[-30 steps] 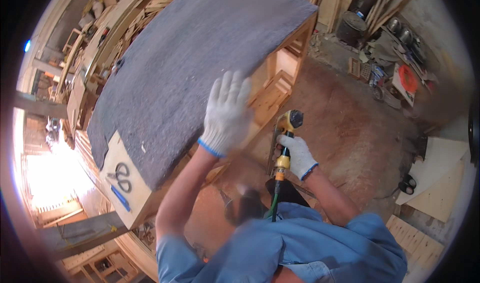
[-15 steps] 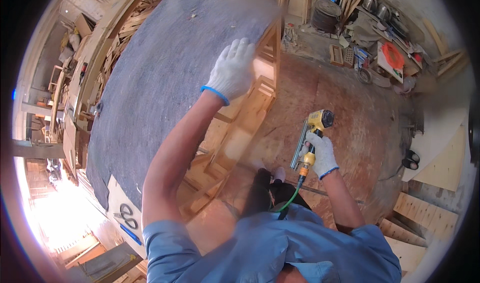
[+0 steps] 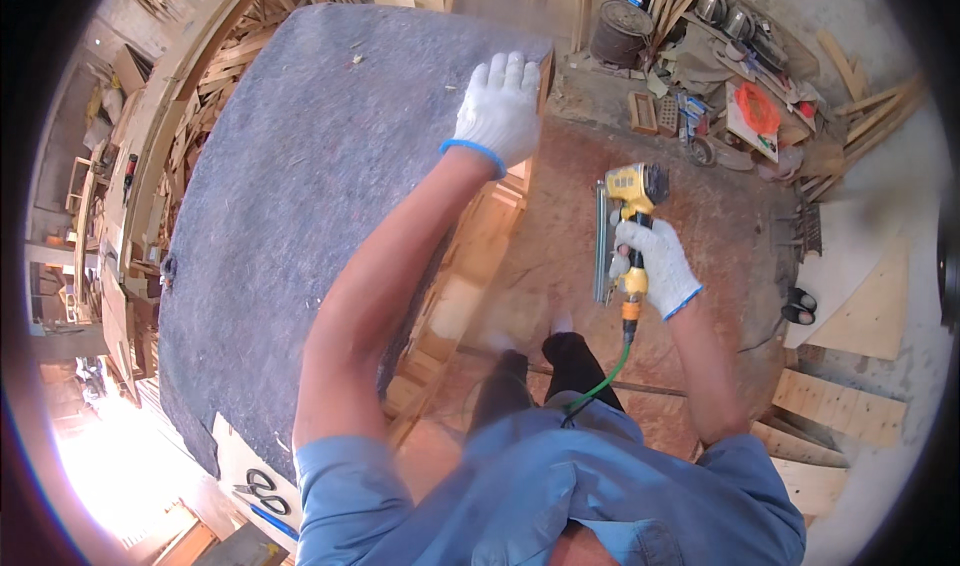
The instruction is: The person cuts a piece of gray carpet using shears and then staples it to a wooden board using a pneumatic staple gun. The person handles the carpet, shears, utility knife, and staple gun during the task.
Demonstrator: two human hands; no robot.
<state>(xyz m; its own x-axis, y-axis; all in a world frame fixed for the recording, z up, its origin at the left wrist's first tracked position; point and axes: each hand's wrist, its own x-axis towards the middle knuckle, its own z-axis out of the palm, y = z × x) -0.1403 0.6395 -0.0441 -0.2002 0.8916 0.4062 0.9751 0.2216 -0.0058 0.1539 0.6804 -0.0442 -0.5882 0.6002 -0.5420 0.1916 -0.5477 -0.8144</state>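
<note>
My left hand (image 3: 500,106), in a white knitted glove with a blue cuff, lies flat on grey felt fabric (image 3: 300,176) near its far right edge. Its fingers are stretched out and hold nothing. The felt covers the top of a wooden frame (image 3: 478,231), whose slats show along the right side. My right hand (image 3: 660,264), gloved the same way, grips a yellow and black pneumatic stapler (image 3: 632,188) by its handle. The stapler is held in the air right of the frame, apart from it. A green air hose (image 3: 612,371) runs from the handle's lower end toward my body.
Scissors (image 3: 262,486) and a blue pen (image 3: 274,522) lie on a pale board at the near left. Scrap timber (image 3: 225,61) is piled beyond the frame. A metal drum (image 3: 620,32) and clutter stand at the far right. Plywood pieces (image 3: 840,406) lie at the near right.
My left hand has slid right and slightly farther along the felt edge. My right hand has raised the stapler a little farther away from my body. My view has shifted slightly.
</note>
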